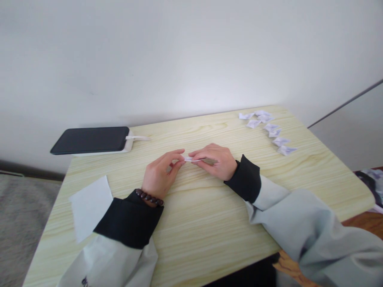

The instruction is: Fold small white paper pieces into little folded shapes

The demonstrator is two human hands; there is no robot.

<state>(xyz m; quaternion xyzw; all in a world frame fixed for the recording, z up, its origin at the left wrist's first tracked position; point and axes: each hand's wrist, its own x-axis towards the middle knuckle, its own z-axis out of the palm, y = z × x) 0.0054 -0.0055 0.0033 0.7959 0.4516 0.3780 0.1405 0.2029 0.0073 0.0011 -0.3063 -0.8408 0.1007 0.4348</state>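
Where the pale wall meets it at the back, I see the light wooden table (209,223) filling most of my view, its grain running left to right. On its far left corner a dark phone (89,140) lies flat on a white slab, screen up and partly overhanging the table edge, with a short white cable stub (137,138) lying at its right end. Nearer to me on the left, a white sheet of paper (88,205) lies flat, and my left sleeve covers its lower right corner. At the far right corner I count a loose string of small folded paper pieces (271,128), laid close together in a curved row, well apart from my hands.

Both forearms come in from the bottom edge, in grey sleeves with black cuffs. My left hand (160,175) rests at the middle of the table with a brown bead bracelet (149,197) around its wrist; thumb and forefinger are pinched narrow on the left end of a small paper strip (194,159). My right hand (215,161) lies just beside it, knuckles up, fingers curled down and closed on the strip's right end. The strip sits between the two hands, just above the tabletop at its centre; I cannot tell whether it touches the wood.
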